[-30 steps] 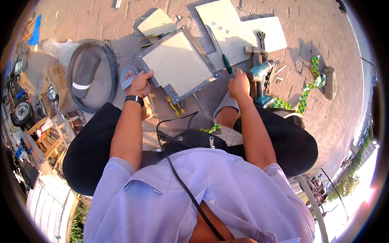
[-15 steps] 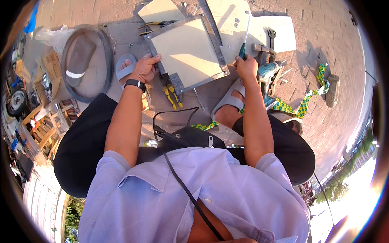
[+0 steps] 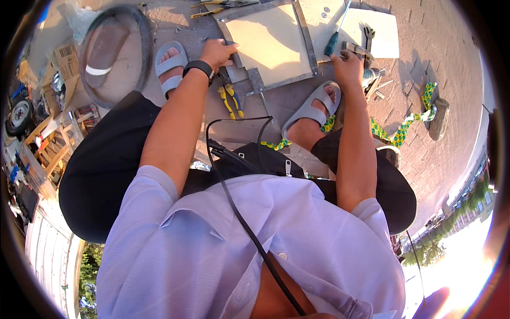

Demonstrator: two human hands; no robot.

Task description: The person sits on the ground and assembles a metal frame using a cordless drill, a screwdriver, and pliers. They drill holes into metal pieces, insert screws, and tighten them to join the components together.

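Observation:
I sit on paved ground with a square metal frame [image 3: 305, 32] holding a pale board in front of my feet. My left hand [image 3: 217, 53], a black watch on its wrist, curls over the frame's near left edge. My right hand [image 3: 348, 66] is curled at the frame's near right corner, beside a small metal piece [image 3: 355, 49]. A screwdriver [image 3: 331, 43] with a blue-green handle lies just above that hand; whether the fingers hold it is unclear. Yellow-handled pliers [image 3: 229, 98] lie below my left wrist.
A round grey tub [image 3: 114, 50] stands at the left, with wooden crates [image 3: 53, 151] and clutter beyond it. A white board [image 3: 380, 34] lies at the upper right. A green-yellow strap [image 3: 404, 125] trails right. My feet wear grey sandals [image 3: 311, 109]. A black cable hangs over my shirt.
The view has tilted, so the frame and tools now sit nearer the top edge. My left hand stays on the frame's left edge and my right hand stays at its right corner.

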